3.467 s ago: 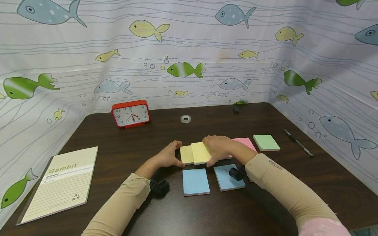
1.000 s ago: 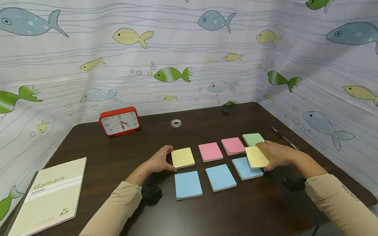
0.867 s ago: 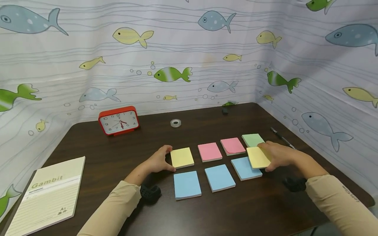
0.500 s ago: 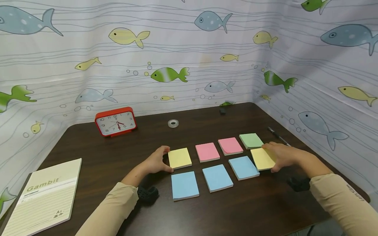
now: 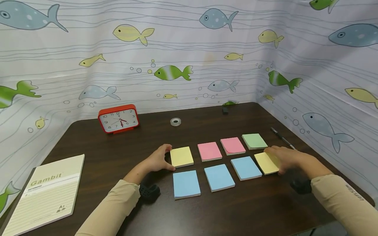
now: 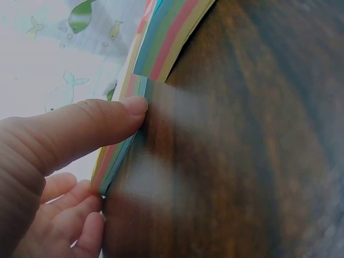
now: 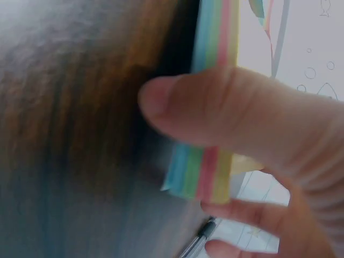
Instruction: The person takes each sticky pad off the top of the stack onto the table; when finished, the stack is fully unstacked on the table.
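A yellow sticky note pad (image 5: 181, 157) lies at the left end of the back row; my left hand (image 5: 156, 159) holds it by the left side, thumb at the near edge. In the left wrist view, the pad's edge (image 6: 114, 160) shows coloured layers under my thumb. At the right, my right hand (image 5: 290, 159) grips a second yellow pad (image 5: 265, 163) by its right side, beside the blue pad (image 5: 246, 168). The right wrist view shows its striped edge (image 7: 198, 172) between thumb and fingers; whether it touches the table is unclear.
Two pink pads (image 5: 209, 151) and a green pad (image 5: 254, 141) continue the back row. More blue pads (image 5: 186, 184) lie in front. Around them are a notebook (image 5: 48, 190), red clock (image 5: 118, 120), tape roll (image 5: 175, 122), pen (image 5: 282, 138) and small black object (image 5: 225, 110).
My right hand has carried its yellow pad away from the left one, rightward across the blue pad, and lowered it at the right end. My left hand stays on its pad.
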The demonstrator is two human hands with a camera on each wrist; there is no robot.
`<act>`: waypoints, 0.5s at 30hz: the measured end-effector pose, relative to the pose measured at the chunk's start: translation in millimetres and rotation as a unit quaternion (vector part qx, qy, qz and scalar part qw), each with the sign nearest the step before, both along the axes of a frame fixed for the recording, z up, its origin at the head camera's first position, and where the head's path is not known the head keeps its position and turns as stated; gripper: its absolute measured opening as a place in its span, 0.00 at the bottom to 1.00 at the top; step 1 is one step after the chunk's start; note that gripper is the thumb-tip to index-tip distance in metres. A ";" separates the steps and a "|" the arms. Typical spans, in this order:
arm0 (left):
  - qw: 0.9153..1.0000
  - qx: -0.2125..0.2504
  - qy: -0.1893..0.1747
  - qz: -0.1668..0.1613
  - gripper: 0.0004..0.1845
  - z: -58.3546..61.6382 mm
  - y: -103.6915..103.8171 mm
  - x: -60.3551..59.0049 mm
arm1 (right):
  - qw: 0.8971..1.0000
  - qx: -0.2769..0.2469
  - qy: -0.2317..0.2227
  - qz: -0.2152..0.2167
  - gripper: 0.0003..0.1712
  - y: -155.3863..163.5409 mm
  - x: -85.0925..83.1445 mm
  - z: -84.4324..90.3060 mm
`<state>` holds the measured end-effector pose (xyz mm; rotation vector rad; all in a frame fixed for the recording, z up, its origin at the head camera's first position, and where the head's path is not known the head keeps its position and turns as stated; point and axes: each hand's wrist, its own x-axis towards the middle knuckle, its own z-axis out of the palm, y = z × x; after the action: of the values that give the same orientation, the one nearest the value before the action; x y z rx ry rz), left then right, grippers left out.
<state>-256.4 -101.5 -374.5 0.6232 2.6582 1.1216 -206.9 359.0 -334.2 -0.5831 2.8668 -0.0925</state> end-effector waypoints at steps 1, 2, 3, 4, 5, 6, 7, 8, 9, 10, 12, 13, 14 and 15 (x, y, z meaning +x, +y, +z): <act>1.000 0.000 -0.001 0.001 0.45 0.0 0.2 0.0 | 1.000 0.003 -0.007 -0.007 0.50 -1.1 0.0 -0.2; 1.000 -0.001 -0.001 0.002 0.45 0.2 0.6 0.0 | 1.000 0.009 -0.014 -0.016 0.50 -2.8 0.4 0.0; 1.000 -0.002 -0.001 0.003 0.45 0.1 1.0 -0.2 | 0.999 0.016 -0.021 -0.025 0.51 -4.5 0.9 0.6; 1.000 -0.003 -0.002 0.003 0.45 0.3 1.5 -0.4 | 0.999 0.024 -0.028 -0.035 0.52 -6.3 1.5 1.5; 1.000 -0.005 -0.003 0.002 0.45 0.6 2.2 -0.7 | 0.998 0.033 -0.035 -0.044 0.54 -8.0 2.3 2.8; 1.000 -0.006 -0.003 0.000 0.45 0.7 3.0 -1.9 | 0.997 0.042 -0.039 -0.056 0.57 -9.9 3.2 4.6; 1.000 -0.007 -0.001 -0.002 0.45 1.3 3.8 -3.0 | 0.996 0.055 -0.037 -0.061 0.58 -11.6 3.8 6.9; 1.000 -0.008 -0.001 -0.003 0.45 1.9 4.8 -4.2 | 0.995 0.064 -0.035 -0.064 0.59 -13.4 4.4 9.5; 1.000 -0.009 -0.002 -0.003 0.44 2.4 5.6 -5.3 | 0.995 0.070 -0.034 -0.065 0.59 -15.1 4.9 12.7; 1.000 -0.010 -0.003 -0.003 0.44 3.1 6.4 -6.3 | 0.995 0.074 -0.030 -0.064 0.59 -17.1 5.2 16.1; 1.000 -0.011 -0.002 -0.003 0.44 3.8 7.9 -8.5 | 0.995 0.080 -0.015 -0.058 0.56 -21.9 4.6 23.8; 1.000 -0.013 -0.001 -0.003 0.44 4.0 8.4 -9.3 | 0.995 0.080 -0.009 -0.052 0.54 -24.5 4.1 28.1; 1.000 -0.013 -0.002 -0.002 0.44 4.0 9.0 -10.0 | 0.996 0.074 -0.007 -0.051 0.53 -27.8 3.6 32.1; 1.000 -0.013 -0.002 -0.004 0.44 3.8 9.4 -10.7 | 0.996 0.070 -0.004 -0.048 0.52 -30.9 2.7 36.0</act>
<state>-267.1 -92.2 -370.7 0.6251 2.6604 1.0831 -204.2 328.0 -298.1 -0.4184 2.8643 0.0900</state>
